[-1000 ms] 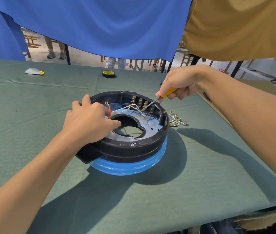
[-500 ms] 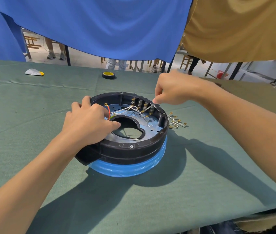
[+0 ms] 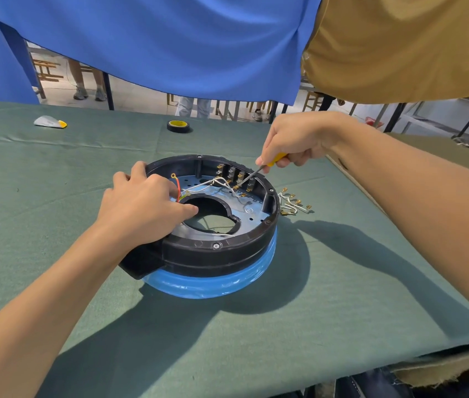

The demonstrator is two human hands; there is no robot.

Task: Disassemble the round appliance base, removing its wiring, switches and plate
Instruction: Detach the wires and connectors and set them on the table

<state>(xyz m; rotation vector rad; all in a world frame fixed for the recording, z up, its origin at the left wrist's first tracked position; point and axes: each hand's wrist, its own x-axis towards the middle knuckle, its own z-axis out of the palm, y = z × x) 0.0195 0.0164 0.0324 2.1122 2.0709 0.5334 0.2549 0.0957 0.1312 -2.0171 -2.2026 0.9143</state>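
The round appliance base (image 3: 216, 254), black with a blue-wrapped lower rim, lies upside down in the middle of the green table. Inside it are a metal plate (image 3: 252, 215), white wires (image 3: 213, 182), a red wire (image 3: 178, 186) and a row of switches (image 3: 234, 173) on the far wall. My left hand (image 3: 144, 208) grips the base's left rim, thumb lying on the plate by the centre hole. My right hand (image 3: 290, 142) holds a yellow-handled screwdriver (image 3: 259, 170), its tip at the switch terminals.
Several removed white wires with brass terminals (image 3: 293, 202) lie on the cloth just right of the base. A roll of black tape (image 3: 178, 126) and a white-and-yellow object (image 3: 49, 122) sit far back. Blue and tan drapes hang behind the table.
My right hand has drawn back slightly from the switches, so the screwdriver's yellow handle and shaft show again. My left hand stays on the base.
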